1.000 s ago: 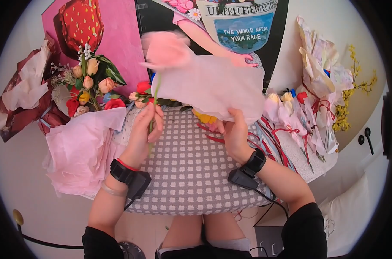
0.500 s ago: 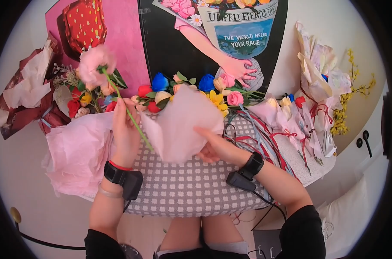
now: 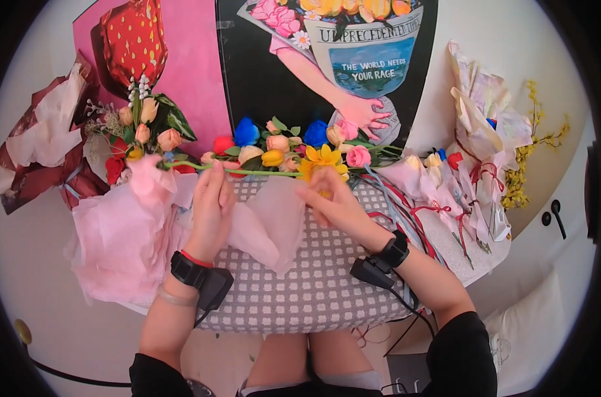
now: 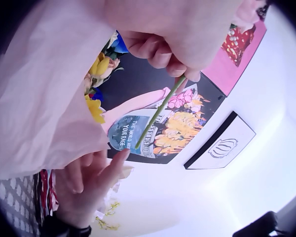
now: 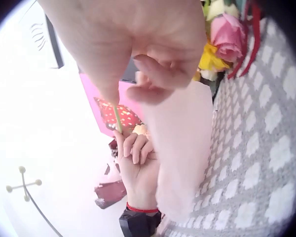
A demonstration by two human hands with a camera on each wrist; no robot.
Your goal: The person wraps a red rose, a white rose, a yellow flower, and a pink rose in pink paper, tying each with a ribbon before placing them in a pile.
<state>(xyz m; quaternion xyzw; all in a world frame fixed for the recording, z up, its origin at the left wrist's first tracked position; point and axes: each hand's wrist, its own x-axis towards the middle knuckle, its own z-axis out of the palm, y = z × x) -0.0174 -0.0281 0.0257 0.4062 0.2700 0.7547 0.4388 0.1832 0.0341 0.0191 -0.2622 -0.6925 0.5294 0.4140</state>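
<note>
The left hand pinches the green stem of a pink flower, which lies nearly level with its bloom to the left. A pale pink sheet hangs between both hands. The right hand, fingers bent, holds the sheet near its upper right edge. In the left wrist view, the stem runs from the left hand to a right fingertip. The right wrist view shows the right hand above the sheet, a fingertip at the stem; its exact grip is partly hidden.
A stack of pink sheets lies at left, below a mixed bouquet. Loose flowers line the back. Ribbons and wrapped flowers lie at right. A checked cushion is beneath the hands.
The pink flower has tipped from upright to nearly level, its bloom lower. The left hand has moved slightly right, the right hand up, and the sheet now hangs lower and folded between them.
</note>
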